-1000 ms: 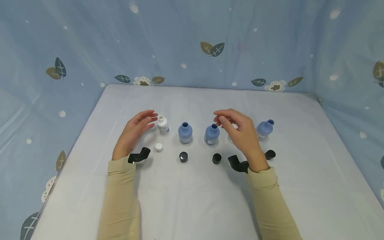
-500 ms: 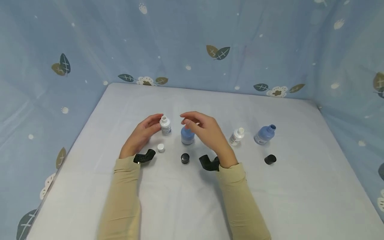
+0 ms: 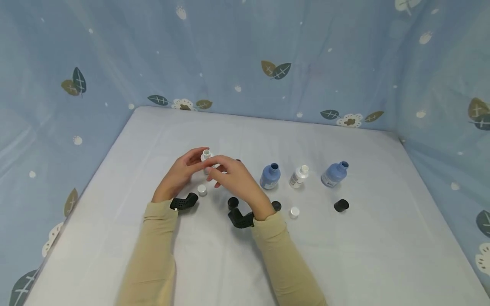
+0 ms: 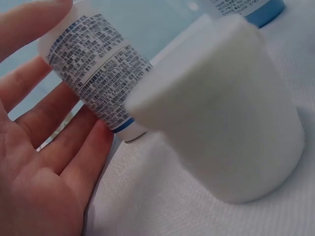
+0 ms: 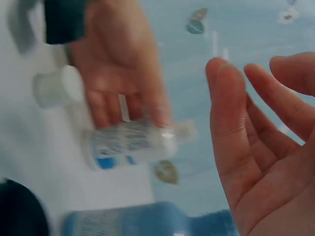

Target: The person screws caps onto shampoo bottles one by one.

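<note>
My left hand (image 3: 179,175) holds a small uncapped white bottle (image 3: 206,154) by its side, thumb near the shoulder and fingers behind. Fine print covers the label of this white bottle (image 4: 98,69) in the left wrist view. Just in front of it on the table lies a white cap (image 3: 202,190), large in the left wrist view. My right hand (image 3: 235,178) hovers beside the bottle with loosely bent fingers and nothing in them; it overlaps the bottle's lower part in the head view. In the right wrist view a blue bottle (image 5: 133,221) lies below, mostly hidden by my right hand in the head view.
To the right stand an open blue bottle (image 3: 270,176), a white bottle (image 3: 299,177) and another blue bottle (image 3: 334,174). Nearer me lie black caps (image 3: 233,203), one far right (image 3: 341,205), and a white cap (image 3: 294,212). Patterned blue cloth (image 3: 237,51) surrounds the white table.
My right hand has moved left past the blue bottles to the leftmost white bottle. The left hand has closed in from beside that bottle to hold it.
</note>
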Motion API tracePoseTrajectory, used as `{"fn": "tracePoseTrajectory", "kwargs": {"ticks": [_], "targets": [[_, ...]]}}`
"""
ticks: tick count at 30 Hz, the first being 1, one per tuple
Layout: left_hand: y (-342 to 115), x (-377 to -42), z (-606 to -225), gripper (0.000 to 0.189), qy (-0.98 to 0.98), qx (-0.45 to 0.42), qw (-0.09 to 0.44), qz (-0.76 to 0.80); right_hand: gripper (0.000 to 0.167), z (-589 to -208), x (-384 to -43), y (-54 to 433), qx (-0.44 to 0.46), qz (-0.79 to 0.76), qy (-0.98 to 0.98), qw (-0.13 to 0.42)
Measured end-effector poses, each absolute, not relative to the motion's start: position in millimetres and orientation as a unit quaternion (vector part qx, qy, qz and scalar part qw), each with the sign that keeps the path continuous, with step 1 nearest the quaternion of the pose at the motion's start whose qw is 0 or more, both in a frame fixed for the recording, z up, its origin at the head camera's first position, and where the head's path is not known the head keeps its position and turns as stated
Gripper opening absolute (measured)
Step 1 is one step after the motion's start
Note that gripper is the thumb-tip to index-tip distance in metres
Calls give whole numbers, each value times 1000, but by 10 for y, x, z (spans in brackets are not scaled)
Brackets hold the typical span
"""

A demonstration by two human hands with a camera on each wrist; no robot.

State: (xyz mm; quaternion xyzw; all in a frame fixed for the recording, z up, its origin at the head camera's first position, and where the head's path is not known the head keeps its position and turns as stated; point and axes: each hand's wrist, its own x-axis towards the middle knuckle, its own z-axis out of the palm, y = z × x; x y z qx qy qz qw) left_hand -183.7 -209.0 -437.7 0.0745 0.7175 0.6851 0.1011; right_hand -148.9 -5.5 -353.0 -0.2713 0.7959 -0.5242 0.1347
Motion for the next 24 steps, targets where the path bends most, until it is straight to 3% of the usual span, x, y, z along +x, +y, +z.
{"fn": "tracePoseTrajectory", "kwargs": {"ticks": [4, 24], "targets": [[-2105, -1846, -4381, 51, 705, 85, 101, 697, 17, -3654, -1523, -143, -278, -461, 830, 144], [-2110, -1768, -4352, 49, 716, 84, 113, 684, 28, -4001, -1374, -417, -286, -197, 937, 42]]}}
